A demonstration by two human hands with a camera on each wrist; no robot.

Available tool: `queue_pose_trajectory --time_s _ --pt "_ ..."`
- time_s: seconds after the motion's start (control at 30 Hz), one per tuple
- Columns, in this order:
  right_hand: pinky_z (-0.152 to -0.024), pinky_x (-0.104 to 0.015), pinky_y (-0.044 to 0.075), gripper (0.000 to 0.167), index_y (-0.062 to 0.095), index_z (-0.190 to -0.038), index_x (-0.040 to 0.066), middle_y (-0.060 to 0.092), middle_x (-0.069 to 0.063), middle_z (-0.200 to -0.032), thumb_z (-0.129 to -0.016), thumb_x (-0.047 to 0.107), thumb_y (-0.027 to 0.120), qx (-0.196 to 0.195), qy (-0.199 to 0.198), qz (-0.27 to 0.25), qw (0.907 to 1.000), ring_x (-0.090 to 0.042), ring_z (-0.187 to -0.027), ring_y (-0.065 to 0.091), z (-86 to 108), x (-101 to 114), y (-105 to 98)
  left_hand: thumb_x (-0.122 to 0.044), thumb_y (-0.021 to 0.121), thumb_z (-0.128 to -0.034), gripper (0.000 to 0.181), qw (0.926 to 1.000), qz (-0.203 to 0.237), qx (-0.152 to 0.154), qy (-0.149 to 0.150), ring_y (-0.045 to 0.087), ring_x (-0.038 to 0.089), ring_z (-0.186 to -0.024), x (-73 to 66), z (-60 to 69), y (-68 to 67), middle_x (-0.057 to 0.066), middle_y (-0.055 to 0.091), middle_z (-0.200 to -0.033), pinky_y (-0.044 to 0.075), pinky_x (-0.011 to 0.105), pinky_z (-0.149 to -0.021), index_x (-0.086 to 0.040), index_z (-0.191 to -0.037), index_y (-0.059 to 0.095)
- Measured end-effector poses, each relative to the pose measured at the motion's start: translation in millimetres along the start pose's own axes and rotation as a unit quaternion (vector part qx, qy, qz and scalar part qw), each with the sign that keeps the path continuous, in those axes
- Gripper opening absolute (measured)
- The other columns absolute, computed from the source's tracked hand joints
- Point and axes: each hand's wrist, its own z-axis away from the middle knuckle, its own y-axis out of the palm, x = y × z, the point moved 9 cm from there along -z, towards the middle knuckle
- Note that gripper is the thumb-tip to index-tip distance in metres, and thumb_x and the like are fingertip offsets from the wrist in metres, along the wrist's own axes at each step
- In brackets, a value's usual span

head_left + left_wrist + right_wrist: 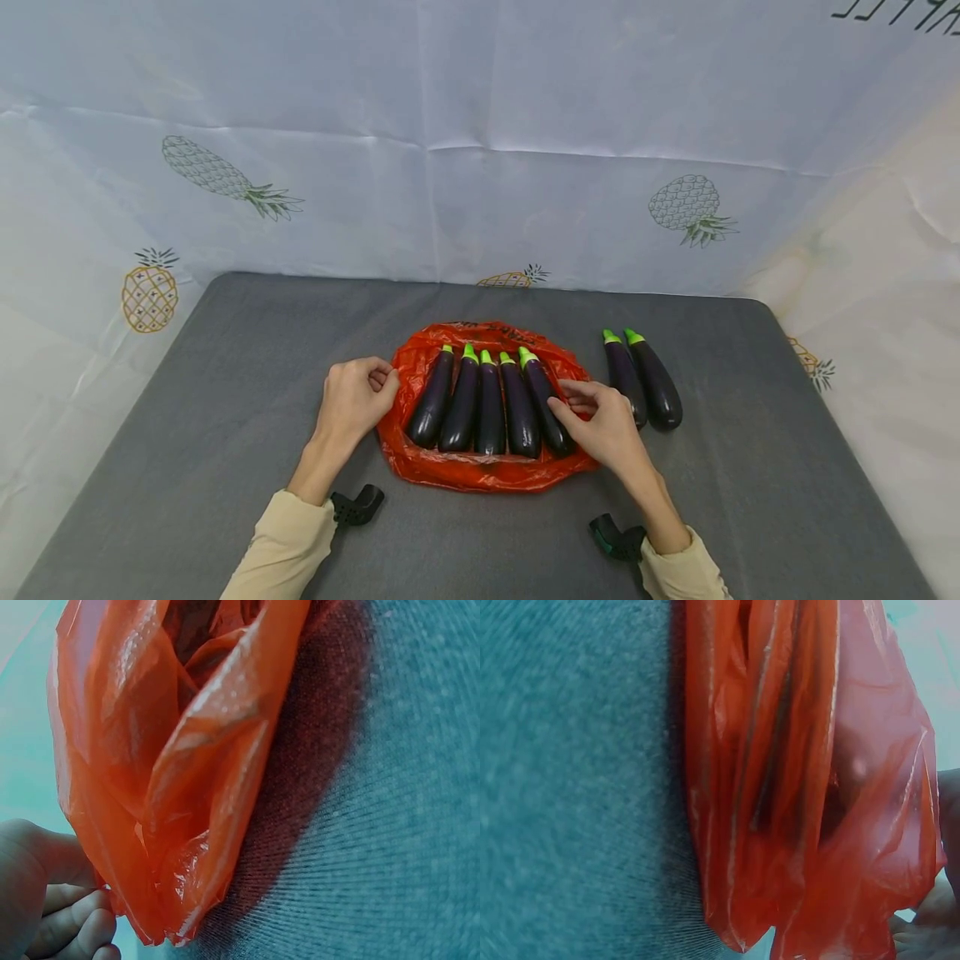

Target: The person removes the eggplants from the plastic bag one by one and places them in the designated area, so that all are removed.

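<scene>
A red plastic bag (480, 477) lies spread on the grey table, with several dark eggplants (491, 408) side by side on it, green ends toward the far side. My left hand (356, 398) pinches the bag's left edge; in the left wrist view the fingers of that hand (52, 892) hold a bit of the red plastic (187, 765). On the right edge, my right hand (603, 421) pinches the bag beside the rightmost eggplant. The right wrist view shows red plastic (780, 787) with part of the right hand (934, 907) at its edge, partly hidden.
Two more eggplants (656, 383) lie on the grey table (750, 467) to the right of the bag, close to my right hand. A pale cloth with pineapple prints (465, 208) hangs behind the table. Black devices (358, 505) are worn at both wrists.
</scene>
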Motion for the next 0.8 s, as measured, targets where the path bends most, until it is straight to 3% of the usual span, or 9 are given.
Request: queue_pose_trajectory --time_s 0.8 --pt "-0.079 -0.033 0.06 0.046 0.069 -0.126 -0.003 0.077 -0.016 -0.106 -0.092 0.027 0.075 0.057 0.041 0.034 0.997 -0.019 -0.088 0.073 -2.6 -13.5 13.8 -0.005 0.07 -0.0835 0.012 1.0 -0.003 -0.006 0.005 0.062 0.015 -0.056 -1.3 -0.3 -0.9 0.01 0.07 -0.064 0.055 0.037 -0.058 -0.001 -0.073 0.074"
